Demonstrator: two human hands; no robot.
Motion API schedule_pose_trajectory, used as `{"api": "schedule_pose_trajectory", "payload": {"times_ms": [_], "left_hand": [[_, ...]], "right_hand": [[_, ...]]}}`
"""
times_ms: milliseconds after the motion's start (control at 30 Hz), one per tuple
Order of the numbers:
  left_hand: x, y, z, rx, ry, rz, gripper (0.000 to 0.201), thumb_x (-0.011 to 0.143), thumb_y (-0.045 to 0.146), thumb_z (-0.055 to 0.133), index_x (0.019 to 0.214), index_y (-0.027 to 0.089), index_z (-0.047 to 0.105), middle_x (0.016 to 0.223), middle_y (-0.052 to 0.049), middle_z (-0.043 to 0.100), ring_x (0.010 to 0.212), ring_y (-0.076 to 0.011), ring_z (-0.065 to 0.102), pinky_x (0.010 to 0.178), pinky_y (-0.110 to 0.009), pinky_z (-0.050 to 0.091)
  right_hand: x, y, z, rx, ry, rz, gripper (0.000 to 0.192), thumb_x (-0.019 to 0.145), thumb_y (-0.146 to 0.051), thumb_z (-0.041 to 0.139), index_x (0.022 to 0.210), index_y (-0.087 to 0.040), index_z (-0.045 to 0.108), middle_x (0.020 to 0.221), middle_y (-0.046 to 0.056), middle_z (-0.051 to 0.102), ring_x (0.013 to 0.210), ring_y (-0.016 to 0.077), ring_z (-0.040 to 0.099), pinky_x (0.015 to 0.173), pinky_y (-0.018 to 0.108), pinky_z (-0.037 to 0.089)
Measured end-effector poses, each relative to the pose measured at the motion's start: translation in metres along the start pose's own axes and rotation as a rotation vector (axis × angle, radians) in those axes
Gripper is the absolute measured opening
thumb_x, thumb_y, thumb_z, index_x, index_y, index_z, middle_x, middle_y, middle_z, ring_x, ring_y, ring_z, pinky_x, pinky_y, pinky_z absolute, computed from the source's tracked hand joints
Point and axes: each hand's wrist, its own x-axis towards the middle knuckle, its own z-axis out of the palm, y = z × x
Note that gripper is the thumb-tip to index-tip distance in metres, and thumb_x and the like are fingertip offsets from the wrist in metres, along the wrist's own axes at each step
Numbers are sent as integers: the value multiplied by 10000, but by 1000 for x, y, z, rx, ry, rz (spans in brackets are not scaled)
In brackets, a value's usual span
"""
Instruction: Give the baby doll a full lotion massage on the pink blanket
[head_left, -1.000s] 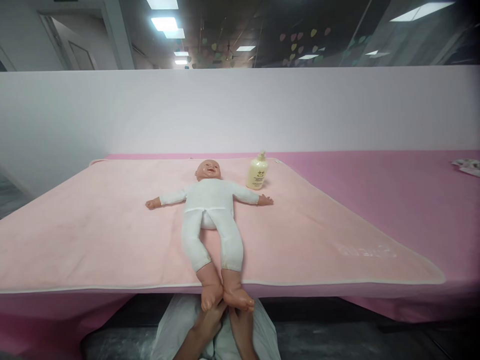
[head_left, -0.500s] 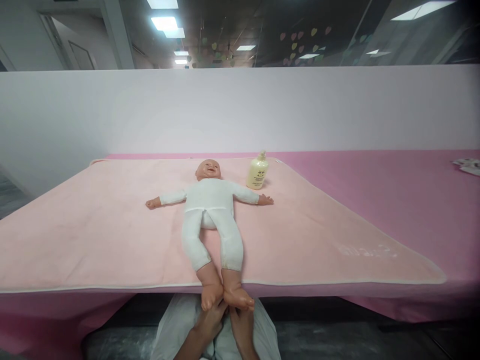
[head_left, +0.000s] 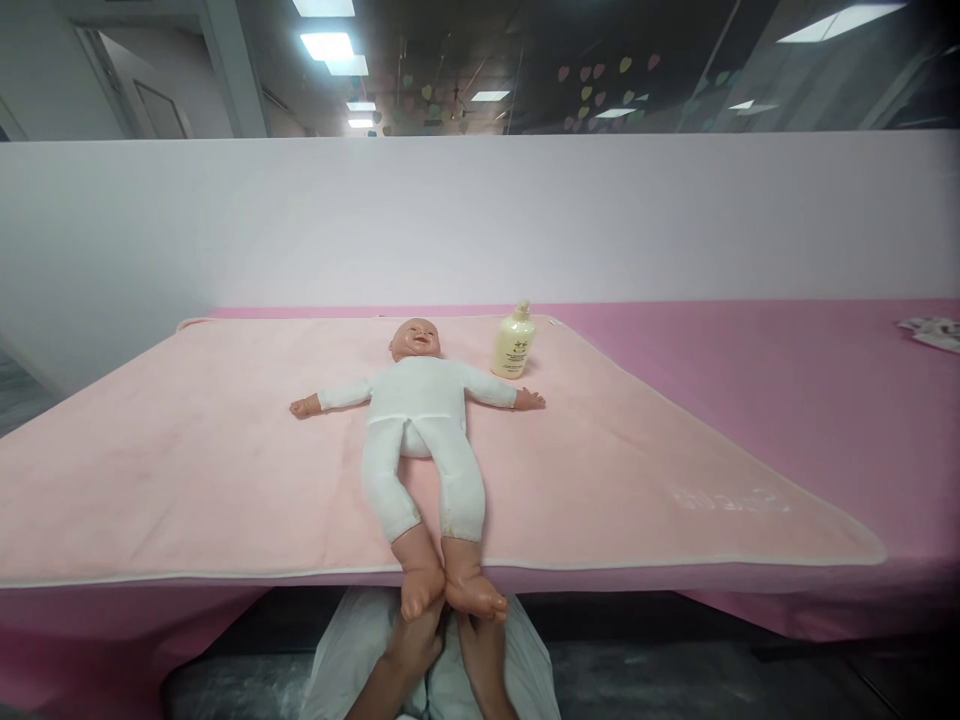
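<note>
Doll [head_left: 416,395] lay face-up on peach mat [head_left: 225,450], feet [head_left: 472,588] past desk [head_left: 787,390] edge. Left hand [head_left: 415,642], right hand [head_left: 484,648] tucked at feet, fingertips hidden, couldn't tell openness or grip tbh. Yellow bottle [head_left: 514,335] near arm [head_left: 491,388]; label print [head_left: 516,352], mat lettering [head_left: 731,500] unreadable.

- Soft, even light falls around me; white panels [head_left: 328,46] glare in the dark far glass [head_left: 450,60].
- A faint shadow lies right of the bottle [head_left: 514,345].
- Below the counter [head_left: 787,390] it turns dim beside my hands [head_left: 415,642].
- My view darkens at far right; the blanket's [head_left: 600,490] lettering [head_left: 731,500] is too soft to read.
</note>
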Motion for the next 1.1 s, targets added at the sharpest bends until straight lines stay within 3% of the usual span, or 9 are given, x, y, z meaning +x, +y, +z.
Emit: {"api": "schedule_pose_trajectory", "payload": {"times_ms": [233, 500, 833, 1100], "left_hand": [[-1, 12, -11, 6, 19, -53, 400, 779, 286, 478, 1135, 267, 659, 1146, -74, 667, 1148, -296, 567, 1009, -410, 449], [0, 13, -13, 5, 19, -59, 375, 799, 331, 475, 1130, 301, 649, 1115, -51, 679, 1172, -305, 547, 969, -394, 475], [-5, 8, -6, 39, 34, -23, 474, 769, 294, 507, 1233, 251, 593, 1206, -90, 645, 1198, -296, 530, 1079, -424, 378], [-1, 7, -5, -2, 55, -153, 391, 761, 260, 513, 1109, 183, 675, 1123, -129, 676, 1137, -310, 576, 1005, -422, 441]], "right_hand": [[0, -2, -1, 26, -45, 30, 451, 798, -527, 450, 631, -158, 648, 729, 155, 699, 648, 253, 656, 575, 316, 498], [0, 4, 2, -7, 0, 11, 490, 791, -579, 442, 622, -163, 640, 704, 155, 688, 620, 260, 646, 567, 336, 499], [0, 4, 1, -3, -18, 3, 506, 780, -597, 457, 620, -157, 650, 716, 157, 694, 621, 255, 653, 565, 323, 503], [1, -2, -2, 12, -35, 21, 492, 770, -575, 472, 620, -150, 671, 719, 157, 700, 655, 260, 665, 565, 310, 510]]}}
